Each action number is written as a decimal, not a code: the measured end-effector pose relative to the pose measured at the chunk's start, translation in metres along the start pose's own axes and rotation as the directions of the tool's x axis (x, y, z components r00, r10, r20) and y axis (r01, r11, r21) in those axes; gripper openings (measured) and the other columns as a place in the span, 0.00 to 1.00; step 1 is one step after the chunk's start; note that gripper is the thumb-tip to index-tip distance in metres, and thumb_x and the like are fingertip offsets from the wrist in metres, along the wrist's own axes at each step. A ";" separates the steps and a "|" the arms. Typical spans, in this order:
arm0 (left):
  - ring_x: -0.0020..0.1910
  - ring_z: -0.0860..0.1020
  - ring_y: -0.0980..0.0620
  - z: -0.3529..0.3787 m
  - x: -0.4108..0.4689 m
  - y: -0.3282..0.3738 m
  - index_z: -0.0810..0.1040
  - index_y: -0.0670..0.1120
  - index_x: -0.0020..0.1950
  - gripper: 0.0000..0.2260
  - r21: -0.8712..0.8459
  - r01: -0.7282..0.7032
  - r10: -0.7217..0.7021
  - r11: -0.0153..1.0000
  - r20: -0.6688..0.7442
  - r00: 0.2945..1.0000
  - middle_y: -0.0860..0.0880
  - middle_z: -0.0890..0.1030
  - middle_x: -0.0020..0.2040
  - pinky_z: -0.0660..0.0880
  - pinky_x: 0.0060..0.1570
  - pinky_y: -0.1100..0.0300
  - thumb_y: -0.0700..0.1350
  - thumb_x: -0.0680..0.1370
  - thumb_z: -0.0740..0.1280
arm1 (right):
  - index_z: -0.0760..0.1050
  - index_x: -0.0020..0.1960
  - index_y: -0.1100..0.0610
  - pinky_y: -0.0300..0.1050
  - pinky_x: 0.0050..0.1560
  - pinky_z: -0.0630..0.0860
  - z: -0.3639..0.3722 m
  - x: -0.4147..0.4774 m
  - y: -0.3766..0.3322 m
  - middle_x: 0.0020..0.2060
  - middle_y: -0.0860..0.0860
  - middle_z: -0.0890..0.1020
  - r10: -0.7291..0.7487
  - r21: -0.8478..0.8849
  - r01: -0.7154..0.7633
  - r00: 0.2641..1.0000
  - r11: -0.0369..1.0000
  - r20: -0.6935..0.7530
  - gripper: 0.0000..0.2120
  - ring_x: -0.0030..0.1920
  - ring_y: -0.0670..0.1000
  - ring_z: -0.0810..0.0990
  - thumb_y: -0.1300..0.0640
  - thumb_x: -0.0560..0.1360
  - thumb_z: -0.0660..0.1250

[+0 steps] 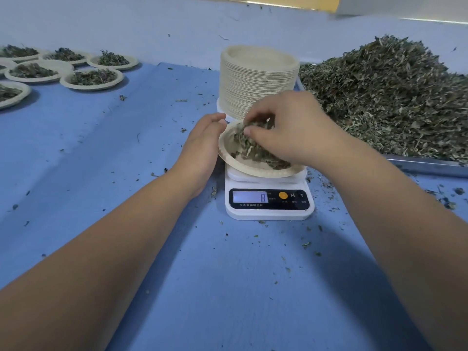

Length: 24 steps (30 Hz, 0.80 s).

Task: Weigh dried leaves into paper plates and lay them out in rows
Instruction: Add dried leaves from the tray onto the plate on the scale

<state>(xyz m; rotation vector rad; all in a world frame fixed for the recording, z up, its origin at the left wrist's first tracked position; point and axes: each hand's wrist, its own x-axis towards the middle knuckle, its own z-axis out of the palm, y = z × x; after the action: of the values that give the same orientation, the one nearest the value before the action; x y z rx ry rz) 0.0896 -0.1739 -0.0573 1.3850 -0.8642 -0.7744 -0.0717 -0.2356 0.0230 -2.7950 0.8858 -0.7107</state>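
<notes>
Blue cloth (101, 153) covers the table. Near the middle stands a white digital scale (268, 210), its display (250, 197) reading 8, with a paper plate (253, 169) on its platform. The right hand (291, 133) hovers over the plate, fingers curled and pinching a clump of dried leaves (255, 145) that reaches down into it. The left hand (202, 145) rests against the plate's left rim, fingers nearly straight. Just behind the scale rises a stack of empty plates (255, 79). To the right, a leaf heap (385, 97) fills a metal tray (425, 164). Filled plates (92, 78) lie in rows at far left.
</notes>
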 end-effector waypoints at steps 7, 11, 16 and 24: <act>0.63 0.81 0.48 0.000 0.005 -0.005 0.82 0.56 0.59 0.16 -0.029 -0.020 0.020 0.999 -0.005 1.000 0.49 0.84 0.60 0.73 0.68 0.41 0.55 0.73 0.62 | 0.85 0.51 0.48 0.20 0.41 0.66 -0.009 0.004 0.001 0.35 0.32 0.77 0.081 0.161 -0.071 0.995 0.984 -0.058 0.06 0.35 0.25 0.73 0.54 0.77 0.71; 0.63 0.80 0.50 0.000 0.004 -0.004 0.82 0.61 0.56 0.14 -0.011 -0.011 0.011 1.000 -0.008 1.000 0.51 0.83 0.61 0.73 0.69 0.43 0.56 0.73 0.62 | 0.86 0.48 0.49 0.26 0.44 0.72 -0.012 0.005 -0.001 0.37 0.36 0.80 0.093 0.198 -0.070 0.989 0.978 -0.111 0.04 0.36 0.31 0.76 0.54 0.74 0.74; 0.64 0.79 0.52 0.001 0.001 -0.001 0.81 0.62 0.55 0.13 0.018 -0.016 0.017 1.000 -0.006 1.000 0.54 0.82 0.62 0.73 0.69 0.44 0.56 0.74 0.62 | 0.86 0.46 0.49 0.32 0.45 0.74 -0.015 0.009 0.001 0.35 0.38 0.82 0.151 0.300 -0.084 0.967 0.950 -0.206 0.02 0.35 0.34 0.77 0.54 0.73 0.74; 0.65 0.78 0.52 0.002 -0.001 0.000 0.81 0.60 0.55 0.14 0.024 -0.033 0.033 0.999 -0.006 0.999 0.55 0.81 0.62 0.71 0.71 0.46 0.58 0.74 0.59 | 0.83 0.49 0.55 0.50 0.38 0.85 0.001 -0.008 0.014 0.42 0.53 0.85 0.296 0.538 -0.148 0.934 0.830 -0.200 0.02 0.37 0.52 0.84 0.60 0.76 0.72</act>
<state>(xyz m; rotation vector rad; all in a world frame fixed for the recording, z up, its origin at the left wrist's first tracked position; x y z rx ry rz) 0.0875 -0.1741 -0.0570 1.3898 -0.8917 -0.7363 -0.0846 -0.2428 0.0153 -2.1089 0.8836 -1.1232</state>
